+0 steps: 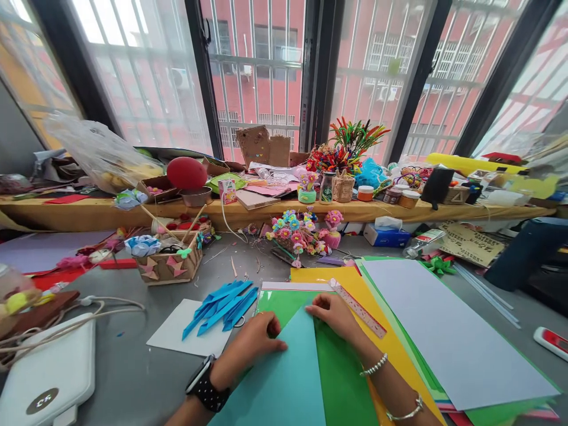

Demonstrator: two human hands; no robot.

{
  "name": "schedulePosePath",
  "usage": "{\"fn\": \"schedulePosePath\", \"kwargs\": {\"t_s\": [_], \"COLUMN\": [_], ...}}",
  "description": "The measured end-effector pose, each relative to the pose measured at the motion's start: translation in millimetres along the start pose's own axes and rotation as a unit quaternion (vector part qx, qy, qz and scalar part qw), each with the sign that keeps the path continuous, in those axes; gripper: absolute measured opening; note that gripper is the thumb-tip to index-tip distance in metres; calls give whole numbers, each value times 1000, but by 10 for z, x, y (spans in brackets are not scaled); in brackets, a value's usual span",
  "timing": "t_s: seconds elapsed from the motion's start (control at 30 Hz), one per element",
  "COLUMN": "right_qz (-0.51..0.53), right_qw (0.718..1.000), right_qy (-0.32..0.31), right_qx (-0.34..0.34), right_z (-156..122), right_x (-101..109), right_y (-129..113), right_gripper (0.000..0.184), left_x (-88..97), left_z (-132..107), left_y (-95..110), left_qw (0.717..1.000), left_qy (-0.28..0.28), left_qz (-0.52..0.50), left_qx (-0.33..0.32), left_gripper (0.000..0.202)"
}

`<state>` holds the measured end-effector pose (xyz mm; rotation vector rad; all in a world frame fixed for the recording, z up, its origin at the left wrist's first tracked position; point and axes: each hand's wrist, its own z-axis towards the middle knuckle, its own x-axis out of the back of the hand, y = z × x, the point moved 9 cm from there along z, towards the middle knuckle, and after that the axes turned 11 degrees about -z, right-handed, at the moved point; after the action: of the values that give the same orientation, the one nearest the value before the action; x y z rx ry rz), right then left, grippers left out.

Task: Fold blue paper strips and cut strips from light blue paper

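Light-blue sheet [284,378], one: long axis away from me; my right fingers [316,310] pinched on far tip, left fingers [268,323] parted at left edge.

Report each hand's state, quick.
Left hand: partly open, thumb on the light-blue paper.
Right hand: closed, fingertips pinching that paper's pointed top corner.

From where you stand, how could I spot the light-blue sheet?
Face the windows and look down at the grey table before them. Between the left hand and the right hand, over a green sheet, is the light-blue sheet, tapering to a point beside the right hand. It is broad and pale, unlike the narrow, deeper-blue strips to its left.
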<state>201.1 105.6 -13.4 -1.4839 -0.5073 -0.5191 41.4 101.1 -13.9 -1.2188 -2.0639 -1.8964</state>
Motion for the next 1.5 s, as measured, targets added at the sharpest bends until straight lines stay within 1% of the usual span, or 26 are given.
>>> {"fn": "schedulePosePath", "kwargs": {"t_s": [0.13,0.27,0.47,0.57,0.73,0.8,0.87,0.97,1.07,1.13,1.17,1.33,1.4,1.5], "right_qz": [62,101,140,153,156,149,136,103,66,46,38,7,0,-7], "right_qw": [998,995,990,988,987,988,991,993,994,995,995,998,998,997], "right_qy": [0,1,11,13,36,31,5,-49,-78,-78,-72,-25,-23,-50], "right_qx": [18,21,0,-7,-5,3,13,31,44,49,51,53,55,61], "right_z": [-30,-40,-57,-62,-51,-54,-73,-135,-189,-200,-198,-174,-175,-200], "right_x": [18,25,52,50,86,102,94,55,31,32,42,136,158,144], "right_y": [-58,-59,-33,-42,-45,-56,-81,-130,-161,-171,-172,-155,-149,-156], "right_gripper": [25,27,32,34,35,34,33,31,29,28,28,29,31,30], "left_x": [-10,-95,-188,-195,-186,-167,-121,0,141,197,205,162,177,266], "left_z": [99,183,197,179,119,99,96,114,113,88,70,-13,-20,-9], "left_y": [1,-8,-2,13,60,71,66,49,55,65,67,19,-13,-42], "left_qw": [998,993,988,986,983,982,981,980,978,977,977,976,975,974], "left_qy": [-31,-70,-80,-83,-97,-95,-79,-38,-3,-1,-9,-58,-57,-32], "left_qz": [-58,-98,-134,-143,-155,-164,-177,-195,-208,-214,-214,-210,-213,-224], "left_qx": [-18,-11,1,7,12,10,8,2,-11,-14,-13,8,15,17], "left_gripper": [31,26,26,27,27,28,30,34,34,34,34,33,32,34]}}
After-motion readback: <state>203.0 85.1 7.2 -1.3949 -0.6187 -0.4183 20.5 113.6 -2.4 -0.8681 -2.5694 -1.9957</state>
